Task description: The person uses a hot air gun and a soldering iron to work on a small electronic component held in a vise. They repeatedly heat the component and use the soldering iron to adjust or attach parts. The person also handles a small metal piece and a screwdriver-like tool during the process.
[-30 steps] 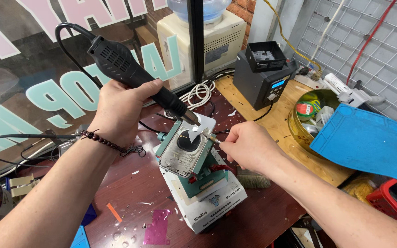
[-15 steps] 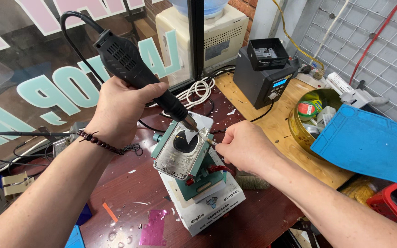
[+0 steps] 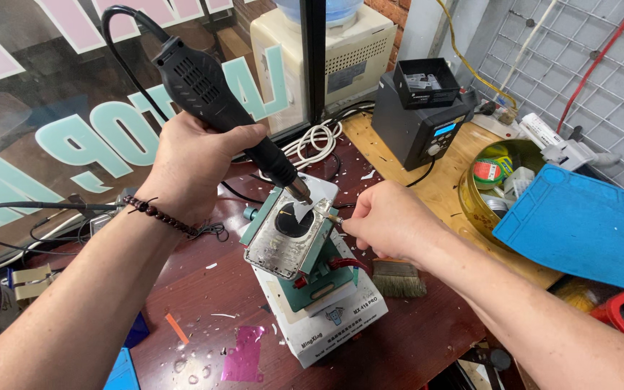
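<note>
In the middle of the frame, the left hand [image 3: 196, 162] gripped the black heat tool [image 3: 218, 97], nozzle down at the clamped phone [image 3: 287, 238], while the right hand [image 3: 388, 220] pinched thin tweezers [image 3: 326, 211] beside it.

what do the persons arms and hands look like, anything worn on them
Both forearms are bare, with no sleeves in view and no gloves. The left hand has a bracelet of small dark round beads around its wrist, with a thin dark cord tail trailing from it. The right hand and its wrist show nothing worn: no watch, band or visible ring.
</note>
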The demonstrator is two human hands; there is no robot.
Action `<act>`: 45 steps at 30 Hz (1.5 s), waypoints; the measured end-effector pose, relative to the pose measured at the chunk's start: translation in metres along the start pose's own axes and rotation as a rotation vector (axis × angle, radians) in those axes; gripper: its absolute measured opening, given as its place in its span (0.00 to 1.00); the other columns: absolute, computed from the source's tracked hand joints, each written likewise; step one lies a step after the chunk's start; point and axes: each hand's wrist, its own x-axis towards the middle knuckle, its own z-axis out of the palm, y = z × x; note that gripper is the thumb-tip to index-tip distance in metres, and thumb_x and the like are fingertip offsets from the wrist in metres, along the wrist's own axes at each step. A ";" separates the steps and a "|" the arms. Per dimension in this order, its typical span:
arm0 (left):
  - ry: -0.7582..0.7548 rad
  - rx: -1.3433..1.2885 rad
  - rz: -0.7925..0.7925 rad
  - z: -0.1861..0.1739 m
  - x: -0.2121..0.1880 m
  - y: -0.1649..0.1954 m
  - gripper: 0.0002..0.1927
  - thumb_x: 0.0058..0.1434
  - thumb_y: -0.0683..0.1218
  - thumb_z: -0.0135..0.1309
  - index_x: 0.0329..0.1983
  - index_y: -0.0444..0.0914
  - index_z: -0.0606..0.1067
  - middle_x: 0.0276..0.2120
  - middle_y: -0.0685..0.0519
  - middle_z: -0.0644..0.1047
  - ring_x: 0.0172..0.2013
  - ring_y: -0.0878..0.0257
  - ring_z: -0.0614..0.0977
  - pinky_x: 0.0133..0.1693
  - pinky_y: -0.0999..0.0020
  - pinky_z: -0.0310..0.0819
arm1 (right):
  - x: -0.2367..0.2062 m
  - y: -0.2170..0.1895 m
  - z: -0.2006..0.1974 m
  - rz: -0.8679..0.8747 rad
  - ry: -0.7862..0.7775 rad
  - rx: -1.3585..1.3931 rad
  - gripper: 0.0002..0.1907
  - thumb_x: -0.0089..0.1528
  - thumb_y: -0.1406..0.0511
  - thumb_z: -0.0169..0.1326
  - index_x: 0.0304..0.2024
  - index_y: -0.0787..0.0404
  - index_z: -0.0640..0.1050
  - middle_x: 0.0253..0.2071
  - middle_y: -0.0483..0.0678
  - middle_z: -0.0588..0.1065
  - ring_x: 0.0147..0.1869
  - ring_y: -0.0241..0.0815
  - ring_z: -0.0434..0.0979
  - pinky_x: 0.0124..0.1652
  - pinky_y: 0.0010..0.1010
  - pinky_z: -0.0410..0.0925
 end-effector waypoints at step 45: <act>0.024 -0.042 -0.036 0.004 0.005 -0.007 0.11 0.58 0.39 0.61 0.42 0.30 0.76 0.39 0.46 0.81 0.40 0.56 0.87 0.42 0.60 0.88 | 0.020 0.035 0.007 -0.035 -0.057 0.241 0.12 0.63 0.66 0.61 0.28 0.65 0.76 0.22 0.51 0.75 0.20 0.41 0.66 0.21 0.36 0.55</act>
